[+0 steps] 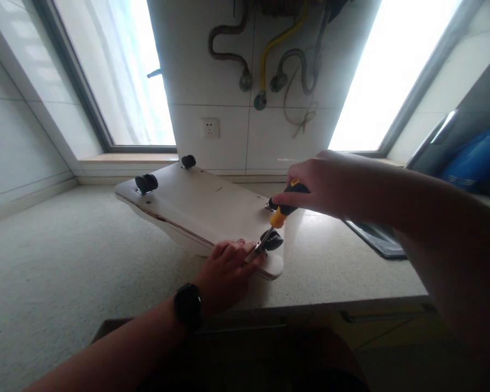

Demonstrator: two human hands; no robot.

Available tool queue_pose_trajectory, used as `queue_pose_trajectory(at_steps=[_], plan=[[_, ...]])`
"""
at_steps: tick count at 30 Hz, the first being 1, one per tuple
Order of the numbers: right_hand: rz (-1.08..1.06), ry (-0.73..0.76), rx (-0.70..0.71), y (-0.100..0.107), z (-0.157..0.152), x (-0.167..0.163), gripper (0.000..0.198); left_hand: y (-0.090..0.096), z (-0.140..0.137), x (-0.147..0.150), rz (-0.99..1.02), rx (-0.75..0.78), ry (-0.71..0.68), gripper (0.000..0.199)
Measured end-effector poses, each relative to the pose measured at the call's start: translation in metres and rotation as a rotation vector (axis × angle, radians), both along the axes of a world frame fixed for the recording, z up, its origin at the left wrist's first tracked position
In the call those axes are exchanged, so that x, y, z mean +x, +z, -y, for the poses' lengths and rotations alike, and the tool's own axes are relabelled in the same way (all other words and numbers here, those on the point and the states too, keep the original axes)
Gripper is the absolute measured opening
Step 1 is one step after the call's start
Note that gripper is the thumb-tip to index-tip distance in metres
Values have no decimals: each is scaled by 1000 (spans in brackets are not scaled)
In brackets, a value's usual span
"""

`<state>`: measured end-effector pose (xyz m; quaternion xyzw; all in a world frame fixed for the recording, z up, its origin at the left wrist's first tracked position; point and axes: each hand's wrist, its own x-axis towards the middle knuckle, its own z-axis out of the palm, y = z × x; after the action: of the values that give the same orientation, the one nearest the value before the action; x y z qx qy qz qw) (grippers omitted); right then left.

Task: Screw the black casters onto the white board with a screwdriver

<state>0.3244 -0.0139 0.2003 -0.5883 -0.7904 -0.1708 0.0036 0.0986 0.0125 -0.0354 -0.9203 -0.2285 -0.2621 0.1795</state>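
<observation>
A white panel [212, 204] rests on the counter with black caster wheels on its upper face. My right hand [300, 177] is closed around the yellow and black handle of a screwdriver [278, 218]. The metal shaft slants down to the mounting plate of the near right caster [271, 240]. My left hand [231, 267] lies at the panel's near edge, its fingers stretched out and apart beside that caster's plate. Another caster [270, 204] is partly hidden behind my right hand. Two more casters, one nearer [146, 183] and one farther [188, 161], stand at the left end.
The speckled counter [85, 261] carries the panel. A sink [375, 245] with a faucet [430, 139] lies to the right, near a blue bag [479, 158]. Hoses [265, 54] and a wall socket [210, 128] are on the tiled wall. Drawer handles [386, 316] sit below the counter edge.
</observation>
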Motion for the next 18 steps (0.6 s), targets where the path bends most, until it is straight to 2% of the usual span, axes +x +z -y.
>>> queue_pose_trajectory(at_steps=[6, 10, 14, 16, 18], plan=[[-25, -32, -11, -1, 7, -10, 66, 1, 1, -1, -2, 2, 1, 62], [-23, -2, 44, -3, 14, -17, 57, 1, 2, -1, -12, -3, 8, 63], [-104, 25, 32, 3, 19, -17, 47, -1, 2, 0, -6, 4, 19, 64], [-185, 15, 129, 9, 24, -12, 43, -2, 1, 1, -7, 11, 20, 62], [-282, 30, 329, 13, 33, -1, 38, -3, 1, 1, -9, 15, 22, 60]])
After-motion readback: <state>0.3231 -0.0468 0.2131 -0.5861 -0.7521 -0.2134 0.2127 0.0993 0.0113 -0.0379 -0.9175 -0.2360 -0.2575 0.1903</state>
